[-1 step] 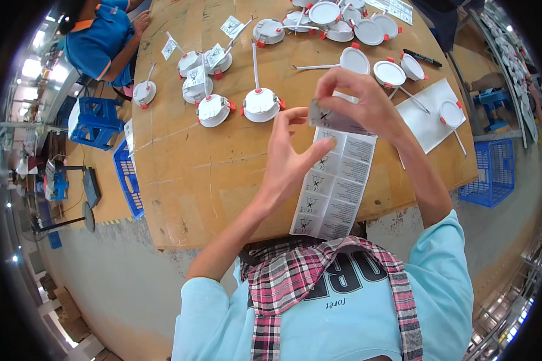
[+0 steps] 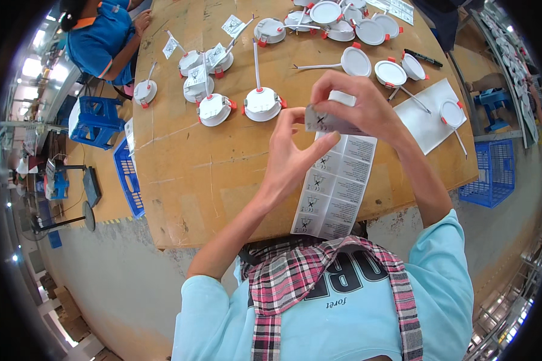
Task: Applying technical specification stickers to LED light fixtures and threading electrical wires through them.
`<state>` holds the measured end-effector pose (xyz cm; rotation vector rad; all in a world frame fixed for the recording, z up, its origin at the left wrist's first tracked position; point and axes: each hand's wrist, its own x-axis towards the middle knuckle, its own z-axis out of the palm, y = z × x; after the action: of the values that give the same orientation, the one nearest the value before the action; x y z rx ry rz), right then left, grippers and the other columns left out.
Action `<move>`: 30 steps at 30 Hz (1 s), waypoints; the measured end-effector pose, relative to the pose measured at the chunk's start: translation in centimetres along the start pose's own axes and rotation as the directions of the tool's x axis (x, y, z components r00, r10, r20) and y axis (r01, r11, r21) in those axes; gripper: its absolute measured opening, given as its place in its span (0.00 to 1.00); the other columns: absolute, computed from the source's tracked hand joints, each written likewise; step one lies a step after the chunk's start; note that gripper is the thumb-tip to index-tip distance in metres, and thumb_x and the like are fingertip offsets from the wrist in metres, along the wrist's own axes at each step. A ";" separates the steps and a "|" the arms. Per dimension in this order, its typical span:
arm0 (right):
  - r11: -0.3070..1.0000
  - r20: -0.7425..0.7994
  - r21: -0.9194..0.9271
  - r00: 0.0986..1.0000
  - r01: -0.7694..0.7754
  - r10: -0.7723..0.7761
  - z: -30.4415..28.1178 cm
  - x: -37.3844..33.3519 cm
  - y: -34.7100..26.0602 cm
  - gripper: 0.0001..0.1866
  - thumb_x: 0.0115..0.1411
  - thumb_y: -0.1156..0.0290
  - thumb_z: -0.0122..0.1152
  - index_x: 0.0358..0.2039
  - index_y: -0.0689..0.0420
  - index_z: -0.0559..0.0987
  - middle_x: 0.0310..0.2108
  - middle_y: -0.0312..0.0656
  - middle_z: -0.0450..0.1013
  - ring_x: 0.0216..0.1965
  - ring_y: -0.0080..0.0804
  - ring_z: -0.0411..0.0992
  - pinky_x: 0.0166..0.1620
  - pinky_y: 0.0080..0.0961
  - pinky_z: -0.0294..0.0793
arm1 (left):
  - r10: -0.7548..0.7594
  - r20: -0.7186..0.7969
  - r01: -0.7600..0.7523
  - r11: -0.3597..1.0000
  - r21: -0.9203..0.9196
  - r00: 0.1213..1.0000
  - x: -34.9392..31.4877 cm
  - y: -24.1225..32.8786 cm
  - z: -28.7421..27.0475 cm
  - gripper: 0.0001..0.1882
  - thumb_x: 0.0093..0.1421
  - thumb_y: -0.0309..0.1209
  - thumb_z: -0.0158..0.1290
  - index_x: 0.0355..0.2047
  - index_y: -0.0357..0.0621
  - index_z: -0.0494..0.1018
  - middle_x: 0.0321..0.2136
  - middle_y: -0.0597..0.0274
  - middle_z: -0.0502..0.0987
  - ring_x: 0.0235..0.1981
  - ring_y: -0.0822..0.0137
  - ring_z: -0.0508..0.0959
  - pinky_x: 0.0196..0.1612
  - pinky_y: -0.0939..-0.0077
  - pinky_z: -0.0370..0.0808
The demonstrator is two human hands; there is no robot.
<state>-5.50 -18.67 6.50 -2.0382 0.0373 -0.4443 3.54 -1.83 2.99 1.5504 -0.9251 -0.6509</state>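
Note:
My right hand pinches a silver-grey printed label between thumb and forefinger, lifted above a sheet of labels. That sheet hangs toward the table's near edge, its rows of printed labels facing up. Curved with the fingers apart, my left hand is at the lifted label's left side. Its thumb tip lies by the label's lower edge and its forefinger by the left corner; whether they touch it is unclear. Just beyond stand two round white downlights, one downlight with its cable upright and another downlight to its left.
More downlights are heaped at the far side. At right lie a white sheet, a downlight on it, and a black marker. A person in blue sits far left. Blue crates and a stool flank the table.
My right hand has brought the lifted label slightly left and down. The left thumb has shifted a little up and right, closer to the label's lower edge.

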 end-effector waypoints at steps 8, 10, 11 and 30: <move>0.977 -0.260 -0.199 0.965 -0.082 0.028 0.8 -0.2 -0.4 0.24 0.55 0.60 0.64 0.51 0.56 0.74 0.37 0.41 0.77 0.42 0.34 0.72 0.45 0.33 0.70 | -0.230 0.005 0.212 0.887 -0.410 0.973 0.3 -0.7 -1.2 0.14 0.59 0.32 0.59 0.43 0.37 0.75 0.36 0.66 0.79 0.37 0.78 0.75 0.46 0.78 0.69; 0.975 -0.218 -0.180 0.972 -0.127 0.087 1.0 -0.7 0.3 0.22 0.56 0.61 0.64 0.48 0.59 0.75 0.34 0.39 0.76 0.39 0.31 0.72 0.44 0.29 0.71 | -0.251 -0.048 0.209 0.884 -0.419 0.967 0.4 -1.1 -1.6 0.15 0.59 0.31 0.59 0.43 0.36 0.75 0.36 0.65 0.79 0.37 0.78 0.76 0.46 0.78 0.69; 0.969 -0.130 -0.083 0.967 -0.232 0.220 0.9 -0.8 0.6 0.21 0.56 0.62 0.63 0.47 0.60 0.75 0.33 0.39 0.76 0.38 0.28 0.72 0.43 0.26 0.70 | -0.255 -0.048 0.212 0.884 -0.417 0.966 0.6 -1.2 -1.8 0.15 0.59 0.32 0.59 0.43 0.36 0.75 0.36 0.65 0.79 0.37 0.78 0.76 0.46 0.78 0.69; 0.915 -0.095 -0.023 0.912 -0.404 0.400 0.9 1.3 2.8 0.12 0.57 0.67 0.64 0.35 0.63 0.79 0.29 0.35 0.75 0.32 0.20 0.71 0.38 0.19 0.70 | 0.016 -0.063 -0.002 0.978 0.209 0.998 2.9 -2.5 -5.7 0.20 0.57 0.32 0.61 0.45 0.32 0.72 0.38 0.53 0.76 0.39 0.64 0.76 0.42 0.70 0.72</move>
<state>-3.58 -19.61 4.09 -1.9838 0.5163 -0.2723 10.24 -1.11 1.80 1.7420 -0.9756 -0.5066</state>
